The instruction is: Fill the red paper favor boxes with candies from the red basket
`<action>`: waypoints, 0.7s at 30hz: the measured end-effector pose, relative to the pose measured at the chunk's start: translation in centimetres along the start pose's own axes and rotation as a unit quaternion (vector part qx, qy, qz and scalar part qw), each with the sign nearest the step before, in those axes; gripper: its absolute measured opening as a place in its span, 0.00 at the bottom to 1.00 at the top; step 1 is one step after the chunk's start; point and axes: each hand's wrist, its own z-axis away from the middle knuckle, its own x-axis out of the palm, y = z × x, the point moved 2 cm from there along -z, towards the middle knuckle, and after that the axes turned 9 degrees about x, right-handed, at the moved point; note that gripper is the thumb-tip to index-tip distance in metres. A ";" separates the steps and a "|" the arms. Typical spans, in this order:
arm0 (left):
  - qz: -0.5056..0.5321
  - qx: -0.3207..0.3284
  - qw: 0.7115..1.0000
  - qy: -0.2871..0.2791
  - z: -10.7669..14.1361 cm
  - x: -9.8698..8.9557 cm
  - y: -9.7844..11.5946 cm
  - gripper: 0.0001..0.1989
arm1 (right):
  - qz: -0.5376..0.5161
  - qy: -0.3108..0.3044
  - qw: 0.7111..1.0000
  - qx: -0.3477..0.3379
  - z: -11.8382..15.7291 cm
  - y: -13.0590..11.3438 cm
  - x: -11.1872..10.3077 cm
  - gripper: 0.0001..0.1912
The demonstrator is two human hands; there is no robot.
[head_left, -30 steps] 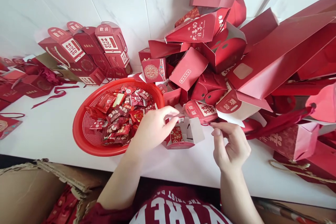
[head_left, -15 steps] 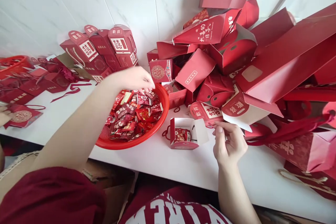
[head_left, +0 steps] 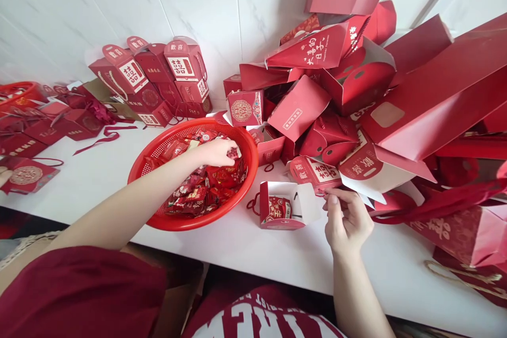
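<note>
My left hand (head_left: 219,153) reaches down into a red plastic basket (head_left: 137,169) with perforated sides. Its fingers are closed around a small wrapped candy (head_left: 234,153), above several other red-wrapped candies (head_left: 194,203). Just right of the basket stands a small red gift box (head_left: 283,223), its top open and white inside, with a red packet (head_left: 277,208) in it. My right hand (head_left: 348,222) is to the right of this box, near its raised white flap (head_left: 311,203). Thumb and index finger are pinched together there; what they hold, if anything, is too small to make out.
A large heap of red folded gift boxes (head_left: 301,108) fills the right side. More boxes (head_left: 150,74) are stacked against the tiled wall. At the far left are another red basket (head_left: 24,92), a box (head_left: 31,175) and part of another person's hand (head_left: 5,175).
My left hand has gone lower into the basket and now has a wrapped candy at its fingertips. My right hand stays pinched beside the open box. The view has shifted slightly.
</note>
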 end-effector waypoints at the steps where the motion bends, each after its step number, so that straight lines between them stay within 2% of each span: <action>1: -0.005 -0.003 1.000 0.008 0.2 -0.6 -0.4 0.27 | 0.002 -0.003 1.000 0.002 0.0 0.0 0.0 0.06; 5: -0.066 -0.003 0.996 0.062 0.9 -2.0 -0.8 0.32 | 0.003 -0.009 1.000 0.008 0.2 0.1 0.1 0.06; 7: -0.093 0.033 0.990 0.098 1.0 -2.0 0.0 0.30 | 0.003 -0.010 1.000 0.013 0.2 0.2 0.2 0.06; 8: -0.096 0.064 0.988 0.104 1.0 -1.8 0.5 0.26 | 0.003 -0.010 1.000 0.017 0.2 0.2 0.2 0.06; 10: -0.087 0.127 0.985 0.079 0.8 -1.2 1.7 0.17 | 0.006 -0.010 1.000 0.023 0.2 0.3 0.3 0.07; 12: -0.081 0.156 0.984 0.030 0.6 -0.3 2.7 0.14 | 0.014 -0.007 1.000 0.024 0.2 0.3 0.3 0.07; 16: -0.091 0.121 0.988 -0.026 0.0 1.5 3.2 0.18 | 0.025 -0.007 0.999 0.027 0.1 0.4 0.3 0.09; 19: -0.105 0.127 0.986 -0.033 -0.3 2.5 2.7 0.23 | 0.021 -0.012 0.999 0.032 0.0 0.4 0.4 0.09; 21: -0.123 0.130 0.984 -0.023 -0.4 2.7 2.2 0.22 | 0.020 -0.014 0.999 0.029 0.0 0.4 0.4 0.09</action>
